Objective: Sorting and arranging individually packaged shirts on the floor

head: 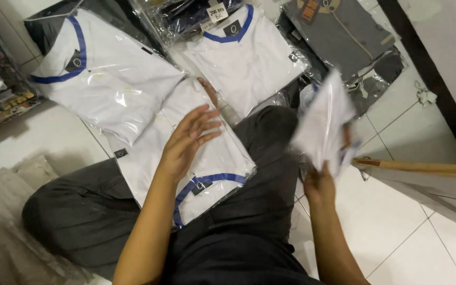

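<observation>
Presently the left hand (188, 140) rests flat, fingers spread, on the bagged white shirt (207, 163) across the lap; right hand (320, 182) clasps blurred plastic sleeves (325, 124). Advisable: press steadily, keeping the packet square.

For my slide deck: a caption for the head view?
Left hand rests on a bagged white shirt; right hand holds another packet.

Bagged white shirt (186, 158), blue collar, flat on lap; blurred white packet (323, 126) raised, tilted.

Dim indoor light, plastic glare, motion blur.
</observation>
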